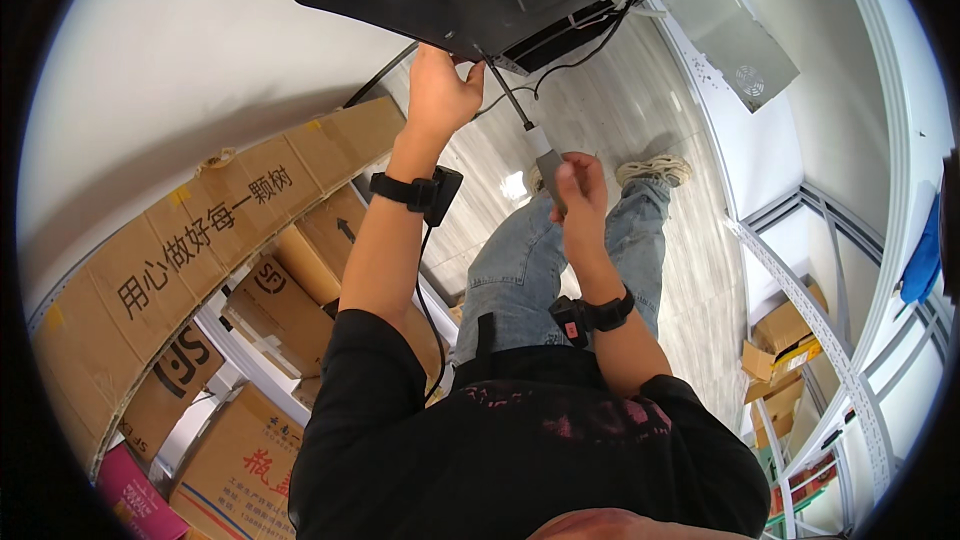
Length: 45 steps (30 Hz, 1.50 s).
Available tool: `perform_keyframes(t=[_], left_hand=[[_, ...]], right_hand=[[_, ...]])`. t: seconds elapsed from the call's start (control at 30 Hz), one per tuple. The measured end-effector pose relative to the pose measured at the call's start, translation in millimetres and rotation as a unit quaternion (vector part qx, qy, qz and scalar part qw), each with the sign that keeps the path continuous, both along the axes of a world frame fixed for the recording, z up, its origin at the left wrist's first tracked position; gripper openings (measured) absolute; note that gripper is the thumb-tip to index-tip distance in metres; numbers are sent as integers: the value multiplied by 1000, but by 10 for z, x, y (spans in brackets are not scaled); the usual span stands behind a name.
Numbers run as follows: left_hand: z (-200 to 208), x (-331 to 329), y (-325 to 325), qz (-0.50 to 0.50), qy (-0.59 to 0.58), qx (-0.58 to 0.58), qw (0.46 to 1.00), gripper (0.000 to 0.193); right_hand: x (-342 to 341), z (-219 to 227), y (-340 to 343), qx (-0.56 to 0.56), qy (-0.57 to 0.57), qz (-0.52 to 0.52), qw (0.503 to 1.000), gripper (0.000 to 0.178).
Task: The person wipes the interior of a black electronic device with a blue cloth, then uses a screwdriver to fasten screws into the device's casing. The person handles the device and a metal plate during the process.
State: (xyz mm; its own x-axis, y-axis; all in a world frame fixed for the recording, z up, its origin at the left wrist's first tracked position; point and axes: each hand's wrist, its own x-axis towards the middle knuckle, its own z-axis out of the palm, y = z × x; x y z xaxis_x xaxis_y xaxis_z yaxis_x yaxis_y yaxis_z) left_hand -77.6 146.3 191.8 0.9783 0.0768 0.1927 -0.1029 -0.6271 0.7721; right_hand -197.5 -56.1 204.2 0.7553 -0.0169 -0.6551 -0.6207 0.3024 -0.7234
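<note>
A large black machine (420, 0) with a smooth panel fills the top of the view. My left hand (440, 90) is at its lower edge, fingers curled and partly hidden behind the rim, thumb toward the tool's tip. Closed round the grey handle of a screwdriver (545, 160), my right hand (583, 188) is lower down, in front of my legs. The tool has a white collar and a long dark shaft (508, 92), slanting up left to the machine's edge near my left fingers. Whether its tip sits in a screw cannot be made out.
Cardboard boxes (275, 315) crowd the left, below a long cardboard strip (215, 205). A black cable (590, 58) hangs from the machine over the wood-look floor (690, 280). Right stands a white metal frame (800, 300) with opened boxes (785, 340); a grey panel (730, 30) leans above.
</note>
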Motion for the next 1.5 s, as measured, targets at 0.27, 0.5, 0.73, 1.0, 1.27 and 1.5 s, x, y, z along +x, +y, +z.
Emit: perform_keyframes(t=[0.27, 0.5, 0.73, 1.0, 1.27, 1.5], left_hand=[[27, 16, -21, 5, 19, 12, 1000, 37], [29, 19, 8, -6, 34, 32, 999, 36], [12, 28, 2, 7, 42, 20, 999, 36], [-21, 29, 23, 9, 30, 46, 998, 34], [-50, 30, 44, 5, 27, 35, 999, 32], [-21, 39, 17, 2, 22, -1, 1000, 30]], right_hand=[[-97, -133, 85, -85, -81, -30, 993, 33], [-38, -150, -33, 73, 26, 3, 997, 27], [-115, -81, 144, -50, -90, -65, 993, 33], [-108, -47, 120, 49, -21, -35, 998, 33], [-33, -81, -40, 69, 25, 5, 997, 32], [-54, -150, -5, -168, -128, 24, 977, 26]])
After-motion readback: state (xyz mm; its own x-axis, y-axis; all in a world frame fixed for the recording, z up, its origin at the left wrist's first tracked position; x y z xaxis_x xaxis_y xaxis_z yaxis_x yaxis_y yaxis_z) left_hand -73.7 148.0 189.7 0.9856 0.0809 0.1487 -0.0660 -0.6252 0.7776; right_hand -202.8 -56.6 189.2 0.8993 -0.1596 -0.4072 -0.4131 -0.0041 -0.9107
